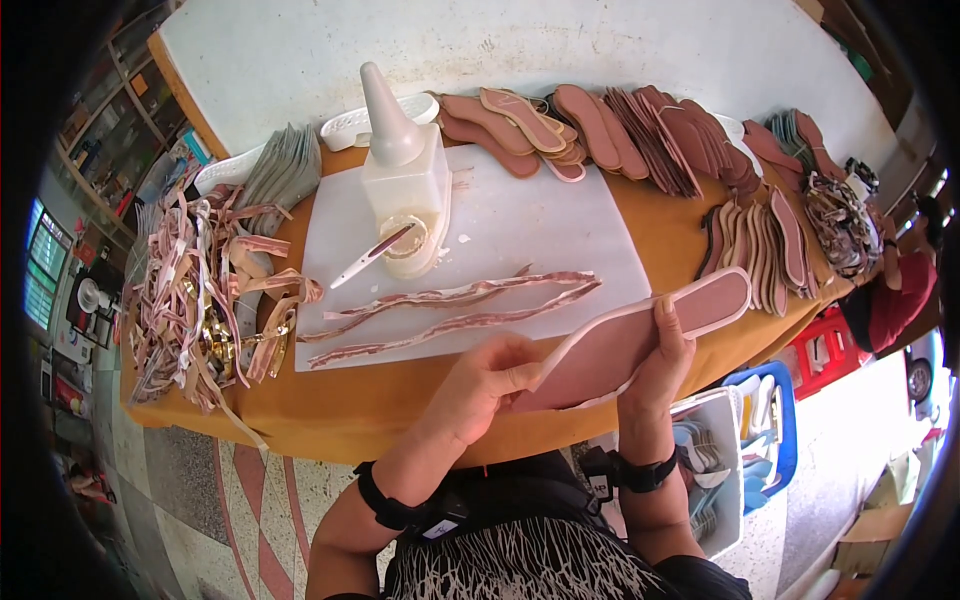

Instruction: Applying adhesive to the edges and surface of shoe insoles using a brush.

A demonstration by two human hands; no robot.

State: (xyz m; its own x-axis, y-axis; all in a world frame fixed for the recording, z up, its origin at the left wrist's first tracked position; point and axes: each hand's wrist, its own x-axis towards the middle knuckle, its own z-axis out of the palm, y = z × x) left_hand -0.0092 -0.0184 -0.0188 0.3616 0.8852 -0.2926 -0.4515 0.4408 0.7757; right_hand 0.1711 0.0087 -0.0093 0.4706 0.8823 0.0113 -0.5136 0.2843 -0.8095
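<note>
My left hand [492, 375] pinches the left end of a pink insole [605, 350], while my right hand [658, 360] grips it farther along, thumb on top. I see it held above the near edge of the worktop [325, 410]. Beyond it, trimmed strips [400, 344] lie on a white sheet [540, 215], near a glue pot [405, 190] with a brush [358, 267] in its opening.

Patterned flr [255, 510], window [47, 265] far L
</note>
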